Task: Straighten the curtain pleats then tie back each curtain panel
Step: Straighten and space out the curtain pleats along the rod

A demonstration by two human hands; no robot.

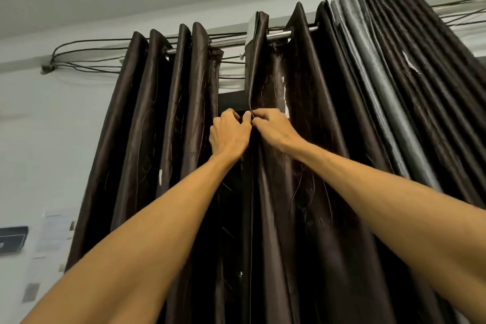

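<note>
Two dark brown, shiny curtain panels hang in pleats from a metal rod (278, 34). The left panel (147, 123) and the right panel (315, 139) meet near the middle, with a narrow dark gap between them. Both arms reach up to that gap. My left hand (228, 137) is closed on the inner edge of the left panel. My right hand (276, 130) pinches the inner edge of the right panel. The two hands touch each other at the fingertips. A silver-grey lining (368, 81) shows in the bunched pleats at the upper right.
Black cables (86, 58) run along the wall behind the rod, knotted at a hook on the left. A dark window frame (232, 100) shows in the gap. A dark sign (13, 239) and paper notices (52, 231) hang on the white wall at lower left.
</note>
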